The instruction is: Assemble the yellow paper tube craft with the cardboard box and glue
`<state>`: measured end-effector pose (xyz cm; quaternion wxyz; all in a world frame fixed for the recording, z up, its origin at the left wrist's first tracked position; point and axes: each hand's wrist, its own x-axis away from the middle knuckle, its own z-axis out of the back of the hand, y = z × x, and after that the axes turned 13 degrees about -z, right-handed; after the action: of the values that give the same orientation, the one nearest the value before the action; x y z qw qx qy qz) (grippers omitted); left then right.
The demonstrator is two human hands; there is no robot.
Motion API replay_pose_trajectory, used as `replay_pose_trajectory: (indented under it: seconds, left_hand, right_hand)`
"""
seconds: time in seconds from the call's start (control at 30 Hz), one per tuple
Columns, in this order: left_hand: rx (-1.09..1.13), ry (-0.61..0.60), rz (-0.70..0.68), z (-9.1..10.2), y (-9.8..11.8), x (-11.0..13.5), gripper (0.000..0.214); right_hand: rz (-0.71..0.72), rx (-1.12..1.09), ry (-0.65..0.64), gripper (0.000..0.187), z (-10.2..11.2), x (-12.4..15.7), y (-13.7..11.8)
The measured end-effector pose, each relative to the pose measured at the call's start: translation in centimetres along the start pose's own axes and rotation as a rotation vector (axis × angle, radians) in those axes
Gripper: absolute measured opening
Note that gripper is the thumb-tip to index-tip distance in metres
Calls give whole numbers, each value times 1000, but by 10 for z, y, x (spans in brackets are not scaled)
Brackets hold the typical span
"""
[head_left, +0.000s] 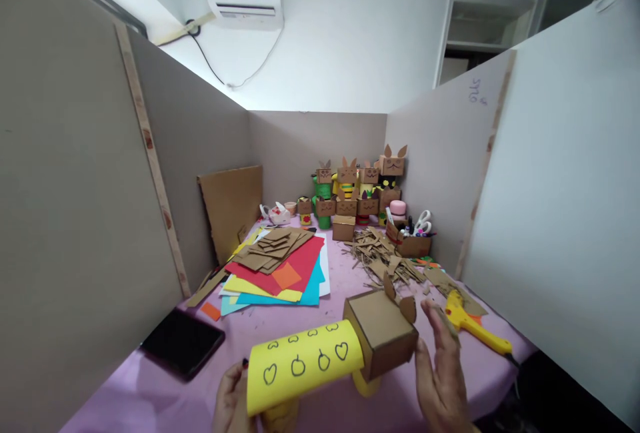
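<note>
My left hand [231, 398] is wrapped round a yellow paper tube [305, 363] drawn with black apple and heart outlines. A brown cardboard box head [383, 333] with two pointed ears is fixed to the tube's right end. The figure lies sideways above the pink table [165, 399] near its front edge. My right hand [440, 373] is beside the box head, fingers stretched upward and apart, holding nothing and just clear of the box.
A yellow glue gun [473, 327] lies right of my hand. Coloured paper sheets [285, 279] with cardboard pieces lie mid-table, cardboard scraps [383, 256] beside them. Several finished box figures [357, 189] stand at the back, a scissors box [415, 236] at right, a dark tablet [183, 343] at left. Partition walls enclose the table.
</note>
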<state>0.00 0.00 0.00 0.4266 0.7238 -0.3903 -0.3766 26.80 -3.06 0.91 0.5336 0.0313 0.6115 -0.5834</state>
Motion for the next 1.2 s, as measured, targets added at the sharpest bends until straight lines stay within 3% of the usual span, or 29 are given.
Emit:
replay_pose_trajectory:
  seconds: [0.07,0.17,0.2,0.33,0.43,0.53,0.67,0.83,1.07,1.2]
  left_hand:
    - [21,30,9,-6,2,4,37]
    - [60,53,8,-16,6,10,37]
    - [70,62,12,-20,7,11,36]
    - [36,38,-22,-36,12,15,34]
    - [-29,-39,-72,-48,10,21,39]
    - [-61,-101,-91,-55,3,28,42]
    - [-33,-122,-18,-55,-5,32,41]
    - [26,-162,40,-54,-1,34,38]
    - [34,-158,-13,-57,-2,38,38]
    - [15,-89,-49,-52,-11,41,39]
  right_hand:
    - [-251,-172,-45,66,-9,17,-8]
    - [-450,-180,-57,105,-23,27,-23]
    - [-491,-163,-51,109,-26,23,-27]
    - [-413,-375,-126,100,-30,-24,-25]
    - [-337,-524,-249,104,-29,-63,-7]
    - [-315,-492,-345,98,-28,-82,16]
    - [-343,-457,-365,96,-25,-77,37]
    - [-409,-536,-357,100,-22,-67,37]
    - [-463,-599,-288,110,-27,-67,32]
    - [-482,-579,-248,103,-29,-69,29]
